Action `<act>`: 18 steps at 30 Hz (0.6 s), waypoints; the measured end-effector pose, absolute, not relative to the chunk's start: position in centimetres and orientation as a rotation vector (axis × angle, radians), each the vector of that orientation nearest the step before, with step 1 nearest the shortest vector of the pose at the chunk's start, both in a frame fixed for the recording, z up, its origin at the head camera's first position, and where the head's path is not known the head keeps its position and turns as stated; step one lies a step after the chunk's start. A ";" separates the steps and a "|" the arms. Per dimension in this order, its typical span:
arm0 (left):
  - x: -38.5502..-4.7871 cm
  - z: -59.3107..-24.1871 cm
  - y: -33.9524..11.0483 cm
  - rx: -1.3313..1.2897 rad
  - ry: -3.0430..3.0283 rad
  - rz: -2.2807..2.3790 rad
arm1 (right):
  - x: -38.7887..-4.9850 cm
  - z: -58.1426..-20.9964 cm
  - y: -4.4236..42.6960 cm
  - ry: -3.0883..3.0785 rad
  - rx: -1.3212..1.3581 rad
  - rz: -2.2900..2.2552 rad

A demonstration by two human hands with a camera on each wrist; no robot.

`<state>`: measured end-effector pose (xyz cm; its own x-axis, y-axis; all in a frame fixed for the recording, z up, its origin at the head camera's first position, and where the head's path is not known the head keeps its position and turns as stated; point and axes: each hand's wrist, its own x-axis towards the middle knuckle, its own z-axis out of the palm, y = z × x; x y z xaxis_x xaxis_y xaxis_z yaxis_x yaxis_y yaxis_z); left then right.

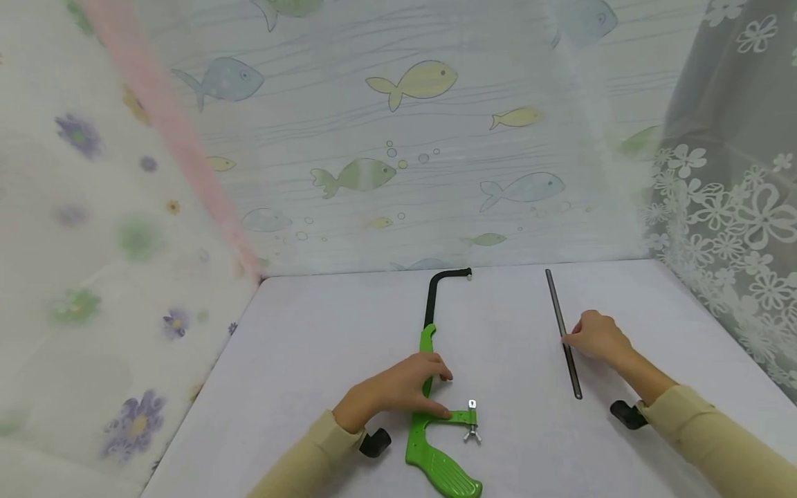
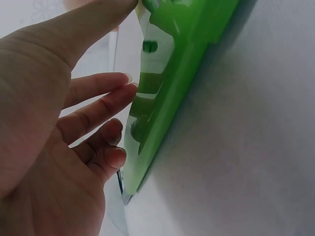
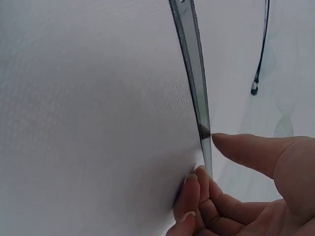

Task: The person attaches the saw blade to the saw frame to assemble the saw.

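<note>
A hacksaw frame (image 1: 418, 439) with a green handle and a bent black front bar (image 1: 431, 301) lies on the white table. My left hand (image 1: 407, 387) is over its middle, thumb by the short green arm. In the left wrist view the fingers (image 2: 96, 110) are loosely extended beside the green frame (image 2: 167, 103), not wrapped round it. To the right lies a thin dark grey hacksaw blade (image 1: 560, 315). My right hand (image 1: 598, 337) pinches it near the middle. The right wrist view has the thumb against the toothed edge of the blade (image 3: 194, 69), curled fingers opposite.
A wing nut (image 1: 472, 435) hangs from the frame's short arm. The white tabletop (image 1: 311, 332) meets a fish-print curtain (image 1: 429, 207) at the back. A flowered sheet (image 1: 124, 311) borders the left, and a lace-patterned grey curtain (image 1: 728, 228) the right.
</note>
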<state>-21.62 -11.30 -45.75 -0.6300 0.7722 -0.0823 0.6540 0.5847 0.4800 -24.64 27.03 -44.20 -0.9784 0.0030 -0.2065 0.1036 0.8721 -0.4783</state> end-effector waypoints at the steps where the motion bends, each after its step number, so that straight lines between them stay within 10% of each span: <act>1: -21.6 -45.8 -11.2 1.188 2.530 0.593 | -24.7 -44.2 27.0 2.842 0.097 -0.735; 18: -20.6 -45.9 -10.2 1.313 2.490 0.531 | -24.3 -44.2 25.7 2.855 0.151 -0.722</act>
<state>-20.64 -10.18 -45.88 -0.5499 0.8322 -0.0713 0.7309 0.5207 0.4412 -24.27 25.70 -44.20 -0.9763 0.0511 -0.2101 0.1448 0.8762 -0.4598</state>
